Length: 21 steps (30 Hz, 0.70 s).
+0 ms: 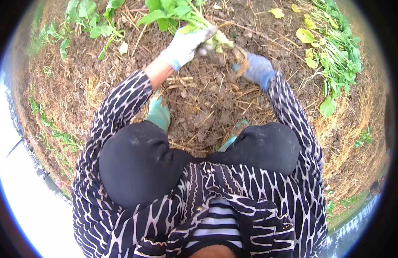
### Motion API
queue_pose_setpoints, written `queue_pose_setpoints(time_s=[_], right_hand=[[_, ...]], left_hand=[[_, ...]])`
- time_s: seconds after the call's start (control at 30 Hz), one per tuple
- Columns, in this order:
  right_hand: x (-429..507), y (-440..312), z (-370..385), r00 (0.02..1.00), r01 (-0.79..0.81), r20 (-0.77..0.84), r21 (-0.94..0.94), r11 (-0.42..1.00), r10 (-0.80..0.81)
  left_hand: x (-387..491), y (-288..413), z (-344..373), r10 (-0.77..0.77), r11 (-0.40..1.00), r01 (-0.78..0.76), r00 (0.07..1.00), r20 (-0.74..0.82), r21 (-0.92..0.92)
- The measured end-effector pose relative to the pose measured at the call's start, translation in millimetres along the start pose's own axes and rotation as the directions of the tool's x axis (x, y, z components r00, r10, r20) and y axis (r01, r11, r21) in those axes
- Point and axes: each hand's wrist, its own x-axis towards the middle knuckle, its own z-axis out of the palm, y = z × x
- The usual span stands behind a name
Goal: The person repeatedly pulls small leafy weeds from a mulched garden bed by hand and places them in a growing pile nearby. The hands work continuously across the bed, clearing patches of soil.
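Observation:
My left hand (187,46), in a pale work glove with a dark, soiled palm side, grips the lower stems of a leafy green vegetable plant (166,13) at the top middle. The cut or root end of its stems (219,40) points right, towards my right hand. My right hand (255,67), in a blue glove, is blurred and closed around a brownish tool or clump whose upper end meets the stem base; I cannot tell what it is. Both hands are above bare, clodded soil (202,100) strewn with straw.
A pile of harvested leafy greens (340,61) lies at the right, with yellow leaves (305,35) beside it. More green plants (92,22) stand at the upper left. My turquoise boots (158,113) are on the soil below my hands. Straw mulch (340,138) covers the ground at both sides.

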Motion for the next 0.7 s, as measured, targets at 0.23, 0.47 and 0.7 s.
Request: queue_pose_setpoints(time_s=[0.23,0.47,0.7], right_hand=[[12,20,40,0.99,0.071,0.101,0.236,0.969,-0.097],[-52,25,64,0.923,0.291,-0.338,0.301,0.908,-0.184],[-123,48,54,0.901,-0.286,-0.278,0.193,0.939,0.332]], left_hand=[[64,-34,43,-0.014,0.996,0.022,0.996,-0.086,0.086],[115,-112,25,0.041,0.973,0.016,0.97,0.239,-0.231],[118,-110,0,-0.241,0.325,0.442,0.894,0.379,-0.836]])
